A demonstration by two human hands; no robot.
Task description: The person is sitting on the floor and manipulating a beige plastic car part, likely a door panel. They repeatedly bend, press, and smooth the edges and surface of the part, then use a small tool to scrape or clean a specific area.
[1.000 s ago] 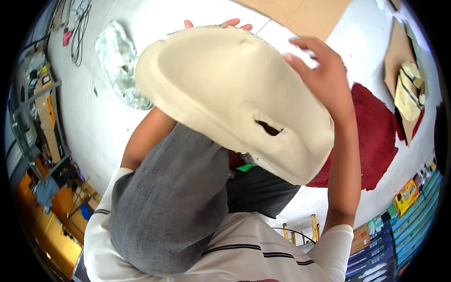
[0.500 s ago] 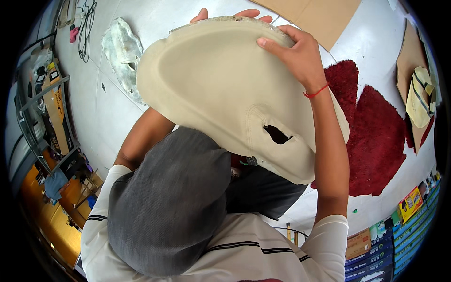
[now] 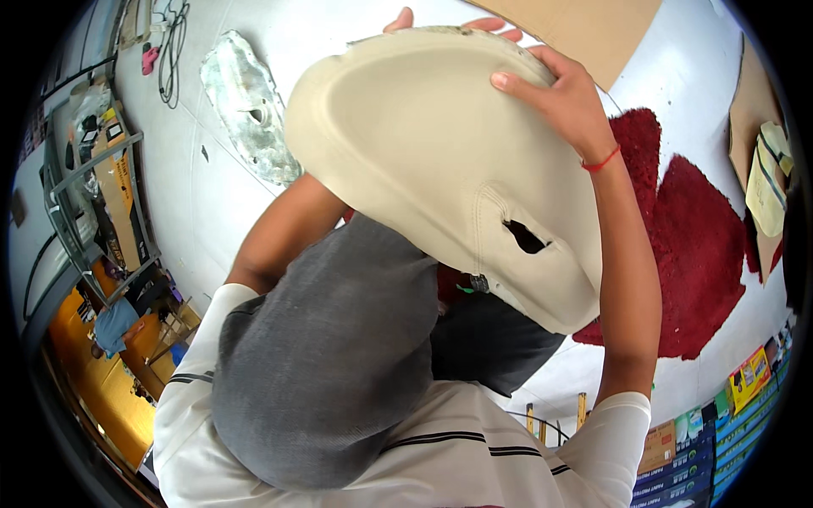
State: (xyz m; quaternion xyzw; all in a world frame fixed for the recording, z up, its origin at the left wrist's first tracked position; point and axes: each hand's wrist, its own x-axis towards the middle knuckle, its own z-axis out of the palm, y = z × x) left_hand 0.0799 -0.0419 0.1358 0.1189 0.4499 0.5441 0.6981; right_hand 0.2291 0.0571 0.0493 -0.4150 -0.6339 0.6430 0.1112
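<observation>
I hold up a beige upholstered panel (image 3: 406, 127) with a curved outline, a stitched seam and a dark slot-like opening near its lower right. My right hand (image 3: 567, 97), with a red string at the wrist, is closed on the panel's upper right edge, thumb on the front face. Behind the panel runs my left arm; only fingertips of my left hand (image 3: 498, 29) show past the top edge, so its grip is mostly hidden. A small black clip (image 3: 479, 283) sits at the panel's lower edge. My raised knee in dark grey trousers (image 3: 330, 364) is just below.
Dark red shaggy carpet pieces (image 3: 694, 254) lie on the pale floor at right, near cardboard (image 3: 749, 110). A whitish mottled panel (image 3: 246, 110) lies at upper left. A metal rack (image 3: 102, 186) stands left; stacked boxes (image 3: 686, 466) sit lower right. A cardboard sheet (image 3: 584, 34) lies ahead.
The panel has shifted slightly right and turned a little, so its right end no longer shows beyond my right forearm. The whole view has also shifted slightly. Both hands keep their places on it.
</observation>
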